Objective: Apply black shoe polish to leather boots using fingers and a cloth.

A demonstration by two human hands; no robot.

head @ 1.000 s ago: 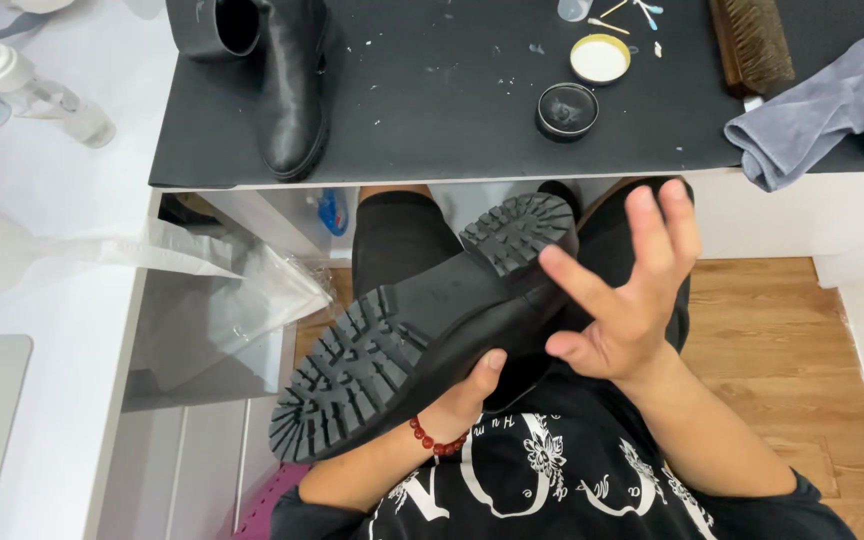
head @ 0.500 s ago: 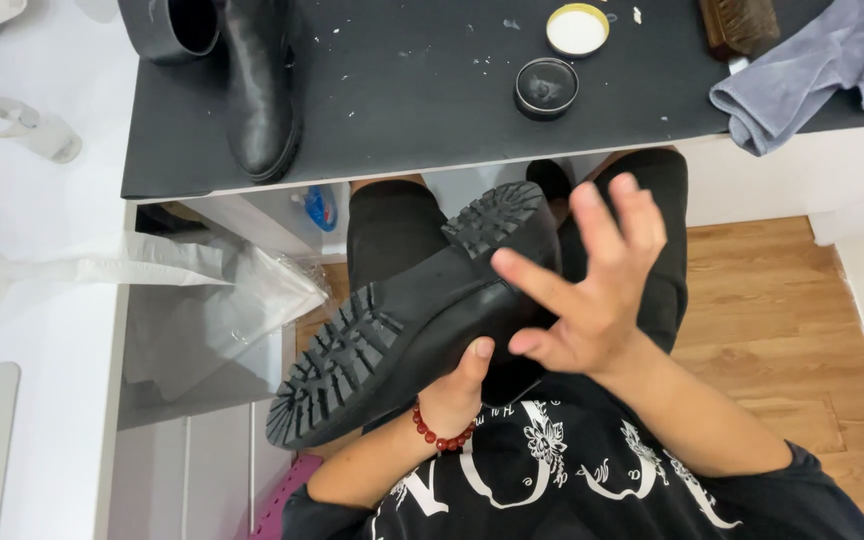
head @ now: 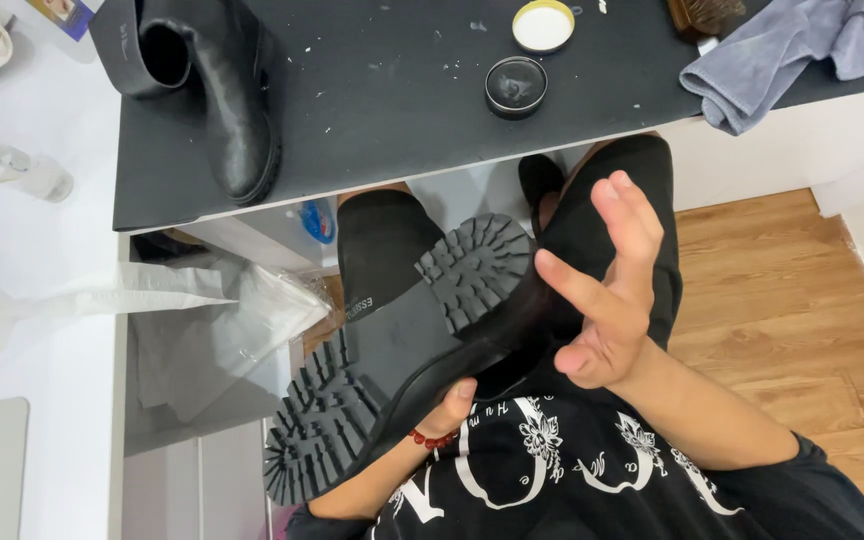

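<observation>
I hold a black boot (head: 402, 350) sole-up over my lap, below the edge of the black desk (head: 382, 110). My left hand (head: 447, 410) is pushed up inside the shaft, so only the thumb shows at the rim; the rest of that grip is hidden and I cannot tell how firmly it closes. My right hand (head: 602, 310) is spread open, fingers fanned, its fingertips at the boot's upper near the heel and nothing pinched in it. As I judge it, the weak point is that single hidden hold: if the boot tips toe-down it could slide off my hand to the wooden floor (head: 782, 300). Any polish on my open fingers could also smear my black shirt (head: 572, 470), which sits just beneath them.
</observation>
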